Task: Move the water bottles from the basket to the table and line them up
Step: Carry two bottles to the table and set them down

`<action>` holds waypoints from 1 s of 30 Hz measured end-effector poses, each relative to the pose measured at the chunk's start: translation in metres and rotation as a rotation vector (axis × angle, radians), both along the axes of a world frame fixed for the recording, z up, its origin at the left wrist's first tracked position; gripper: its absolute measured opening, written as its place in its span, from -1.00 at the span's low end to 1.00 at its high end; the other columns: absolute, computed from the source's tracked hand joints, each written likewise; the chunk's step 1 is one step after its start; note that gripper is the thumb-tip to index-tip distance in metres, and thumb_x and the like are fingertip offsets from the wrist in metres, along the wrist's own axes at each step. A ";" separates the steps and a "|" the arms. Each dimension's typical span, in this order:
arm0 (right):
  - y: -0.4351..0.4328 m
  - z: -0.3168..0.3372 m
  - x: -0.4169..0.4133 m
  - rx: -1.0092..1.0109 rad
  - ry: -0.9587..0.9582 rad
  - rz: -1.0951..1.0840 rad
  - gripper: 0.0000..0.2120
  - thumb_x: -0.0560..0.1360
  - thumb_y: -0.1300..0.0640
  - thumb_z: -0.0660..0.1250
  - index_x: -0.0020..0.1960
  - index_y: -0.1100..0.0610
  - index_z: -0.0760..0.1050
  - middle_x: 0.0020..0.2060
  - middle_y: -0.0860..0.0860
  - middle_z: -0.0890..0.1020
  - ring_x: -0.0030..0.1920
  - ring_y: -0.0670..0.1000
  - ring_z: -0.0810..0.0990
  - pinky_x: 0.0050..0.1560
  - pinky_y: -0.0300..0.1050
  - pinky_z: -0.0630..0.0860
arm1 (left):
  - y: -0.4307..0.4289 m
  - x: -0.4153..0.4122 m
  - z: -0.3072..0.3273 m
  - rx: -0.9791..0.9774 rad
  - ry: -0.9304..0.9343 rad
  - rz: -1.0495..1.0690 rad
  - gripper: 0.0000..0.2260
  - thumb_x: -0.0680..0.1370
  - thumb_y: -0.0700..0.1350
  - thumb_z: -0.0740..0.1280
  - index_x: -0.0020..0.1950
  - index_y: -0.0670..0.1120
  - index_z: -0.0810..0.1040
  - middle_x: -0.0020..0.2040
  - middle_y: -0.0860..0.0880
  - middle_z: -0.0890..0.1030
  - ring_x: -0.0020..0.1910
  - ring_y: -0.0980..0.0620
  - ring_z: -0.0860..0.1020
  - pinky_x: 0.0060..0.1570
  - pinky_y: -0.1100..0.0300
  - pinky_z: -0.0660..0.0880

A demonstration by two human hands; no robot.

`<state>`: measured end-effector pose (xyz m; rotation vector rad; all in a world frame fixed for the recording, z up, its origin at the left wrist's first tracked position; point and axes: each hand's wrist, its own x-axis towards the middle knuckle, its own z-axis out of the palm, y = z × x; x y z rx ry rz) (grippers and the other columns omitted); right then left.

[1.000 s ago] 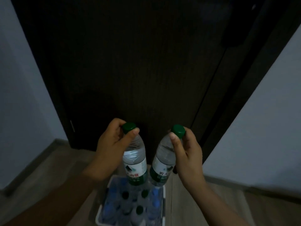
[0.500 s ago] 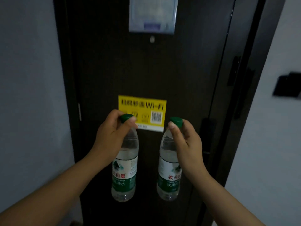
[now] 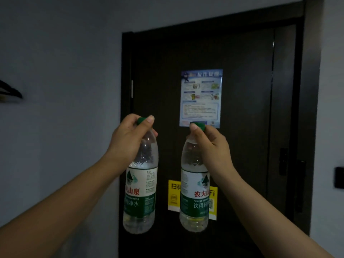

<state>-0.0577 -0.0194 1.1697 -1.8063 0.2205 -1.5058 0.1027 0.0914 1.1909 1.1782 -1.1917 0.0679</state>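
Observation:
Two clear water bottles with green caps and green-and-white labels hang in the air in front of a dark door. My left hand (image 3: 128, 140) grips the left bottle (image 3: 140, 192) by its cap and neck. My right hand (image 3: 210, 146) pinches the right bottle (image 3: 194, 194) at its cap. Both bottles hang upright, side by side and apart. Neither the basket nor the table is in view.
A dark door (image 3: 242, 127) fills the middle, with a blue poster (image 3: 202, 97) and a yellow sticker (image 3: 174, 194) on it. Its handle (image 3: 283, 161) is at the right. Grey walls stand on both sides; a dark hanger (image 3: 10, 92) sticks out at far left.
My view has risen from the basket on the floor to the upper door. Both hands have kept their hold on the bottles and lifted them up.

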 end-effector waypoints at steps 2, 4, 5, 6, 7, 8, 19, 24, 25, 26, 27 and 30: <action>0.012 0.009 0.009 0.005 -0.014 0.049 -0.74 0.53 -0.08 0.29 -0.09 0.11 0.57 -0.17 0.14 0.65 -0.15 0.05 0.65 -0.13 -0.10 0.57 | 0.018 0.007 0.010 0.002 0.012 0.025 -0.73 0.54 0.15 0.23 -0.02 -0.03 0.51 -0.16 -0.02 0.68 -0.11 0.02 0.65 0.01 0.02 0.55; 0.022 0.015 0.020 -0.005 -0.019 0.099 -0.74 0.52 -0.09 0.29 -0.10 0.10 0.56 -0.19 0.12 0.65 -0.17 0.01 0.65 -0.16 -0.17 0.57 | 0.035 0.012 0.016 -0.005 0.008 0.051 -0.73 0.54 0.16 0.23 -0.04 -0.04 0.52 -0.17 -0.01 0.69 -0.12 0.02 0.66 0.05 -0.03 0.55; 0.027 0.017 0.026 -0.015 -0.021 0.126 -0.73 0.52 -0.10 0.29 -0.10 0.11 0.57 -0.21 0.11 0.64 -0.20 0.00 0.64 -0.19 -0.20 0.56 | 0.043 0.015 0.018 -0.013 0.007 0.064 -0.72 0.54 0.15 0.24 -0.04 -0.05 0.52 -0.18 -0.01 0.69 -0.13 0.00 0.66 0.06 -0.06 0.56; 0.031 0.019 0.032 -0.021 -0.026 0.157 -0.72 0.52 -0.10 0.29 -0.10 0.12 0.57 -0.25 0.09 0.63 -0.24 -0.03 0.64 -0.24 -0.26 0.55 | 0.050 0.016 0.020 -0.021 0.011 0.076 -0.72 0.54 0.14 0.25 -0.04 -0.06 0.53 -0.19 -0.02 0.69 -0.13 -0.02 0.66 0.07 -0.10 0.56; 0.034 0.021 0.039 -0.025 -0.034 0.190 -0.73 0.52 -0.10 0.29 -0.10 0.12 0.57 -0.29 0.05 0.62 -0.27 -0.06 0.62 -0.28 -0.31 0.53 | 0.057 0.018 0.022 -0.031 0.024 0.085 -0.73 0.53 0.13 0.26 -0.05 -0.07 0.53 -0.19 -0.04 0.69 -0.13 -0.05 0.66 0.08 -0.14 0.56; 0.037 0.022 0.044 -0.034 -0.042 0.222 -0.73 0.52 -0.09 0.29 -0.11 0.11 0.58 -0.32 0.00 0.62 -0.30 -0.09 0.62 -0.31 -0.35 0.51 | 0.064 0.020 0.023 -0.043 0.042 0.095 -0.74 0.53 0.12 0.28 -0.05 -0.08 0.53 -0.20 -0.05 0.69 -0.13 -0.08 0.66 0.08 -0.15 0.56; 0.075 0.026 0.118 -0.089 -0.053 0.655 -0.64 0.53 -0.10 0.28 -0.07 0.23 0.55 -0.17 0.15 0.64 -0.16 0.07 0.63 -0.18 -0.25 0.56 | 0.140 0.014 0.025 -0.154 0.053 0.517 -0.79 0.52 0.06 0.31 -0.14 -0.07 0.51 -0.27 -0.04 0.70 -0.21 -0.03 0.67 -0.07 0.05 0.57; 0.115 0.024 0.149 -0.088 -0.053 0.861 -0.65 0.49 -0.13 0.31 -0.11 0.19 0.57 -0.18 0.11 0.68 -0.14 0.07 0.66 -0.12 -0.09 0.59 | 0.186 -0.012 0.018 -0.185 0.064 0.770 -0.77 0.53 0.04 0.29 -0.06 -0.13 0.51 -0.27 -0.04 0.70 -0.25 0.01 0.67 -0.12 0.15 0.57; 0.126 0.023 0.153 -0.091 -0.055 0.908 -0.66 0.50 -0.12 0.31 -0.13 0.18 0.57 -0.19 0.09 0.68 -0.15 0.06 0.66 -0.12 -0.07 0.59 | 0.198 -0.020 0.017 -0.186 0.065 0.824 -0.76 0.54 0.04 0.28 -0.05 -0.14 0.52 -0.25 -0.06 0.69 -0.24 0.00 0.68 -0.09 0.13 0.57; 0.139 0.022 0.156 -0.087 -0.060 0.967 -0.68 0.51 -0.10 0.32 -0.15 0.17 0.57 -0.22 0.05 0.69 -0.19 0.00 0.66 -0.15 -0.11 0.58 | 0.210 -0.028 0.015 -0.185 0.067 0.880 -0.77 0.54 0.03 0.28 -0.05 -0.13 0.52 -0.23 -0.08 0.69 -0.23 -0.01 0.67 -0.06 0.11 0.57; 0.153 0.020 0.157 -0.076 -0.070 1.034 -0.72 0.51 -0.07 0.32 -0.17 0.15 0.57 -0.26 0.00 0.68 -0.23 -0.08 0.65 -0.21 -0.23 0.57 | 0.222 -0.036 0.014 -0.184 0.069 0.936 -0.78 0.55 0.03 0.28 -0.05 -0.14 0.51 -0.21 -0.09 0.68 -0.22 -0.02 0.67 -0.05 0.09 0.57; 0.201 0.016 0.157 -0.047 -0.096 1.217 -0.79 0.52 -0.03 0.34 -0.19 0.08 0.57 -0.34 -0.12 0.65 -0.30 -0.23 0.60 -0.29 -0.42 0.49 | 0.261 -0.065 0.012 -0.189 0.049 1.086 -0.77 0.55 0.00 0.28 -0.05 -0.18 0.50 -0.21 -0.12 0.67 -0.22 -0.04 0.66 -0.12 0.13 0.58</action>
